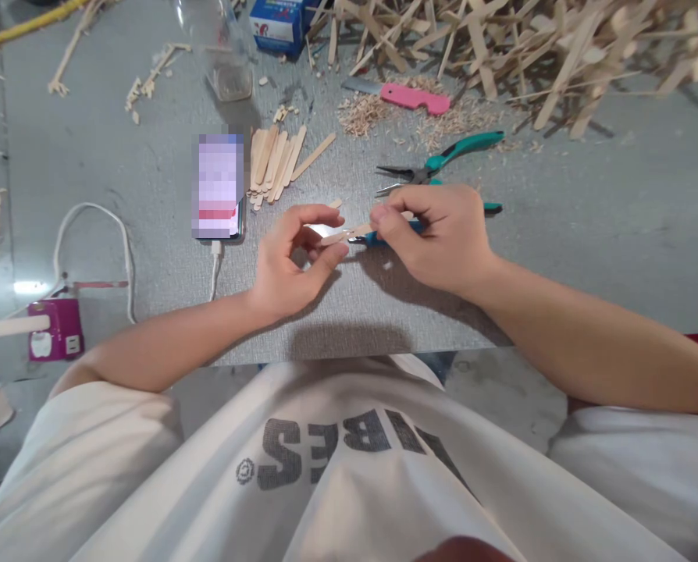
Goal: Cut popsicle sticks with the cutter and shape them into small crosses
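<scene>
Left hand (pixel 290 261) pinches a short pale flat wooden stick (pixel 349 232) by one end, level above the grey table (pixel 120 156), leaving its other end free for the right hand (pixel 436 238). That hand is closed around a small teal-handled cutter (pixel 379 237). Spare sticks (pixel 275 164) lie within reach.

We look from a single camera on the head, forward and down, close above the fingers (pixel 317 212). Beyond the fingers the view reaches far across the table (pixel 618 234); nearer than them, it takes in our shirt (pixel 349 468).
</scene>
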A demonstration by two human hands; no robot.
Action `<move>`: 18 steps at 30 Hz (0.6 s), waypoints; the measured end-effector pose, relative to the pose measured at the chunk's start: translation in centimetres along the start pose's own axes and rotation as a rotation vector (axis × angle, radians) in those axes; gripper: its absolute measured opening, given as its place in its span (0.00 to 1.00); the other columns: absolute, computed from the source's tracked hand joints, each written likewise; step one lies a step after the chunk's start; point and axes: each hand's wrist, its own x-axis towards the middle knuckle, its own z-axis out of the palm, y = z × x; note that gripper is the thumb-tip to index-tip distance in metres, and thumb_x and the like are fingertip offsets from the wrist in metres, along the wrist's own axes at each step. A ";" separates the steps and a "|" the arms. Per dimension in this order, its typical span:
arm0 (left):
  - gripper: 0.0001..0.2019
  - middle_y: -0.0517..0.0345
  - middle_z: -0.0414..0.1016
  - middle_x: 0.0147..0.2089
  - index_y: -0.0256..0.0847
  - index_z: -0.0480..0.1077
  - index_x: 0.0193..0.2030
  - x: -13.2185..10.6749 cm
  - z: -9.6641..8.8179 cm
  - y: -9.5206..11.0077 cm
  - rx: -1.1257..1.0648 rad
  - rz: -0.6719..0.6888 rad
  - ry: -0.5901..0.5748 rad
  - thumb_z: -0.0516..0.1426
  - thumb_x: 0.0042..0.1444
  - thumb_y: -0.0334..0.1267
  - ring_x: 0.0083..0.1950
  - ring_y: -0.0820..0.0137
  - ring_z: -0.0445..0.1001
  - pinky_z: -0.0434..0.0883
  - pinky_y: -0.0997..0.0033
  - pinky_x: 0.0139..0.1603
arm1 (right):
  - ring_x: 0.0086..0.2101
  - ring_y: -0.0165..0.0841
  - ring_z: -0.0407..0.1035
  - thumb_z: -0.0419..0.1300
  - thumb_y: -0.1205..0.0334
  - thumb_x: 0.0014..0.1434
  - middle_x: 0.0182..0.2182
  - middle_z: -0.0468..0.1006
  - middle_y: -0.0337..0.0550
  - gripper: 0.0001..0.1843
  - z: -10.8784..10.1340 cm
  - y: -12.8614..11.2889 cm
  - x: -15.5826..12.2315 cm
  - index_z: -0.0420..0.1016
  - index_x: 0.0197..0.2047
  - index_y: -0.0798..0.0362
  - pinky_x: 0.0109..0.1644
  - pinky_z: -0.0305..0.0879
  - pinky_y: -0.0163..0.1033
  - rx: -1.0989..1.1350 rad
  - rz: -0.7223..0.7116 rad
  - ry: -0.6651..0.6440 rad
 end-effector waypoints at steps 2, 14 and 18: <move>0.19 0.48 0.92 0.55 0.49 0.85 0.57 0.0 0.0 -0.1 0.046 0.089 0.004 0.71 0.77 0.61 0.45 0.65 0.87 0.83 0.63 0.42 | 0.29 0.37 0.65 0.56 0.34 0.84 0.26 0.74 0.40 0.31 0.1 -0.3 -0.2 0.68 0.32 0.42 0.37 0.64 0.48 -0.017 -0.020 0.005; 0.14 0.46 0.94 0.55 0.44 0.88 0.48 0.0 -0.5 0.1 0.246 0.311 0.000 0.67 0.83 0.49 0.47 0.66 0.87 0.81 0.64 0.47 | 0.30 0.40 0.70 0.55 0.41 0.83 0.25 0.74 0.41 0.27 0.3 -1.0 -0.9 0.57 0.32 0.40 0.40 0.64 0.50 -0.055 -0.125 0.001; 0.11 0.47 0.93 0.56 0.44 0.84 0.48 -0.1 -0.3 -0.2 0.264 0.369 0.010 0.65 0.85 0.44 0.49 0.67 0.88 0.80 0.65 0.48 | 0.29 0.40 0.68 0.54 0.44 0.84 0.26 0.75 0.42 0.25 0.5 -1.0 -1.1 0.62 0.33 0.40 0.39 0.61 0.50 -0.129 -0.107 -0.033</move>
